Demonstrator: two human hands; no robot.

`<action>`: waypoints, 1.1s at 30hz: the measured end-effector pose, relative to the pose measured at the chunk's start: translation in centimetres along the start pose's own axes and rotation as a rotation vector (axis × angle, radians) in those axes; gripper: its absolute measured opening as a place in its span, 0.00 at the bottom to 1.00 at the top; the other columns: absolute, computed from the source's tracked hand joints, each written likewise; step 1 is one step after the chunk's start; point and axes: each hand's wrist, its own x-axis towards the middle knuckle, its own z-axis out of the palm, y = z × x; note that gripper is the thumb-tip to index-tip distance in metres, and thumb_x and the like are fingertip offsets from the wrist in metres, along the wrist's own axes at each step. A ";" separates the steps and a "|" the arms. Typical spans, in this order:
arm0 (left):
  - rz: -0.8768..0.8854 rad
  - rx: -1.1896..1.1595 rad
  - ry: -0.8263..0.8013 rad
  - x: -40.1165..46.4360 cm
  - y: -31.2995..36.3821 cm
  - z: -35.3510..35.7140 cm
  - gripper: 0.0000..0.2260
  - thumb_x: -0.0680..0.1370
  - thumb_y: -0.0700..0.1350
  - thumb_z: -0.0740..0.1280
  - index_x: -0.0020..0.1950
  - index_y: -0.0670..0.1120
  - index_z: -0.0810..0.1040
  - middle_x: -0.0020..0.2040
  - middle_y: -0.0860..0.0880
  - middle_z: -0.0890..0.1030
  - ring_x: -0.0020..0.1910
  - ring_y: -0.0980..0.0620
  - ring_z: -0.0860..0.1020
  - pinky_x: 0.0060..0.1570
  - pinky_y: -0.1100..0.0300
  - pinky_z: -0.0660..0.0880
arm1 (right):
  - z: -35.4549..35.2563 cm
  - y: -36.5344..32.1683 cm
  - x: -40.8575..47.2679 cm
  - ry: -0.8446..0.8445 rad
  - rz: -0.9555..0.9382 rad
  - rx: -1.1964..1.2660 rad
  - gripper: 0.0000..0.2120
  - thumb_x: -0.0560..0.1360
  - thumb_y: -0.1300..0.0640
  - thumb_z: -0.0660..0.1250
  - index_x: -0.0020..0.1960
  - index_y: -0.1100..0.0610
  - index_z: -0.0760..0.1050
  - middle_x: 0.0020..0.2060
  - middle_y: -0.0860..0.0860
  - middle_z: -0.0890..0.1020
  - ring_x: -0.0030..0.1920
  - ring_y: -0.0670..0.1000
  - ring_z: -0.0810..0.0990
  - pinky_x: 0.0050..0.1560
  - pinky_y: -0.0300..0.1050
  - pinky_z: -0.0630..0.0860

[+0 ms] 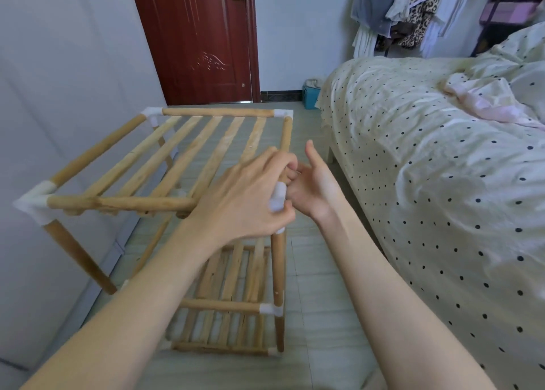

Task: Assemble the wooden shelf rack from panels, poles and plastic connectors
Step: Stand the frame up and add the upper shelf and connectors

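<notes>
The near-right white connector [278, 202] of the wooden rack [188, 151] is gripped by the curled left hand [244, 198]; the right hand [315, 183] is held open beside it, holding nothing.

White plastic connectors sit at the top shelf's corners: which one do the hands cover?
The near-right connector, gripped by the left hand; the other three corners stand untouched.

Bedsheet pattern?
Cream bedsheet with small dark polka dots; the head view shows it best.
</notes>
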 end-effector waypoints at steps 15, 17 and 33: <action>-0.346 -0.674 0.577 -7.5 -4.5 -2.2 0.13 0.77 0.52 0.54 0.40 0.50 0.75 0.29 0.45 0.74 0.31 0.47 0.74 0.38 0.48 0.71 | 4.5 5.3 0.8 -0.054 0.055 0.640 0.24 0.76 0.50 0.59 0.24 0.52 0.56 0.16 0.46 0.59 0.16 0.45 0.58 0.17 0.34 0.58; -0.401 -0.698 0.675 -6.8 -3.9 -2.0 0.14 0.76 0.52 0.54 0.36 0.50 0.74 0.26 0.45 0.73 0.30 0.48 0.74 0.39 0.50 0.71 | 4.8 5.8 1.1 -0.086 0.027 0.625 0.27 0.77 0.49 0.58 0.21 0.54 0.56 0.15 0.47 0.58 0.14 0.45 0.58 0.15 0.35 0.57; -0.514 -0.894 0.694 -6.0 -6.9 -1.3 0.19 0.81 0.49 0.50 0.35 0.47 0.73 0.23 0.53 0.69 0.26 0.58 0.67 0.37 0.64 0.66 | 6.5 8.2 0.4 0.004 -0.187 0.600 0.25 0.77 0.59 0.54 0.20 0.53 0.58 0.15 0.46 0.57 0.14 0.44 0.56 0.15 0.35 0.56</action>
